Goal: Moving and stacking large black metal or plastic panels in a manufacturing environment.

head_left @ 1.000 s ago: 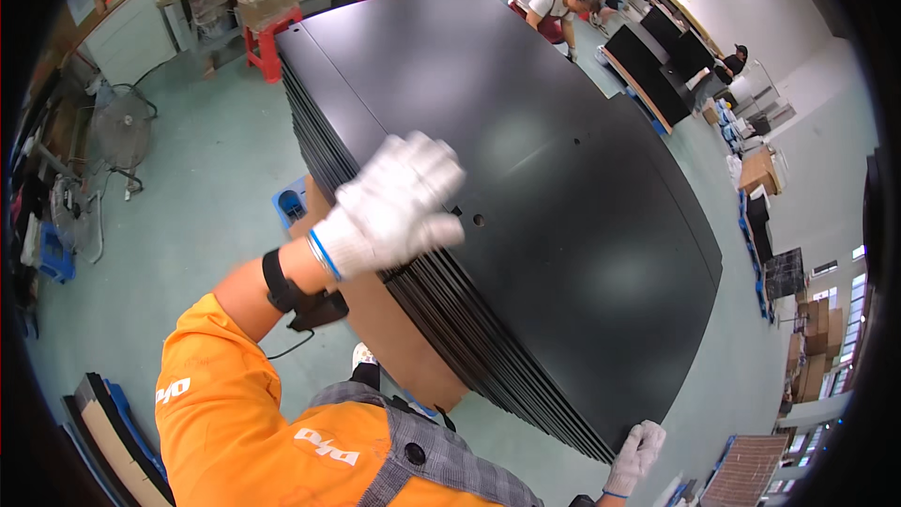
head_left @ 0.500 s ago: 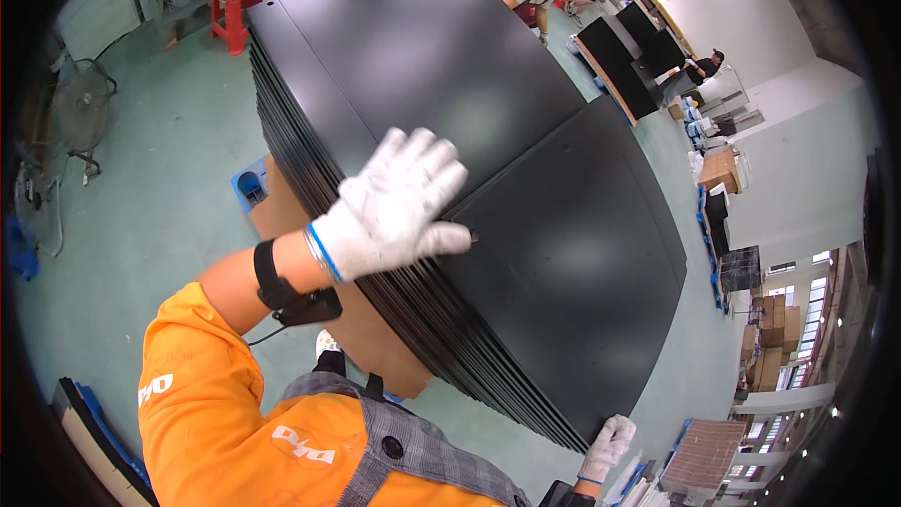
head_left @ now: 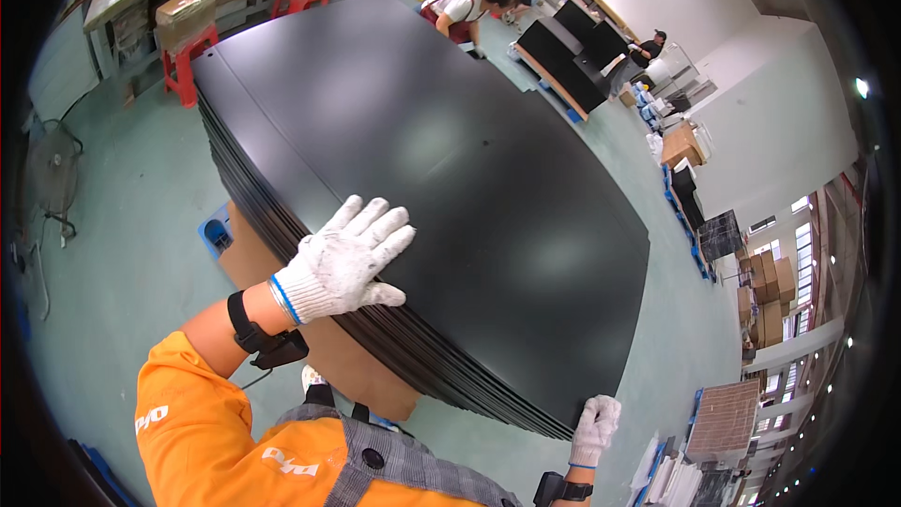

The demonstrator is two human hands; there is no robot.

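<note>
1. The left hand (head_left: 343, 268) is gloved in white, palm down, fingers and thumb spread wide with nothing held. It's over the near long edge of the stack of black panels (head_left: 488, 235). Half a second ago it was a bit smeared; now it's sharp. Can't tell if the palm actually presses down.
2. The right hand (head_left: 594, 424), also gloved, is still at the stack's near right corner, fingers bent against it. Can't tell if it's really pinching anything.
3. The stack sits over brown cardboard (head_left: 352, 366) that pokes out along its near side, and a corner of a blue pallet (head_left: 218, 233) shows past the cardboard's left end.
4. Biggest change imo: a line crossed the top panel half a second ago, and now the top looks like one continuous dark surface.
5. The whole scene sits further left in view now. The red stool (head_left: 190, 66) beyond the stack's far left corner is over that way too, and the co-worker (head_left: 458, 7) is still bent over at the far edge.
</note>
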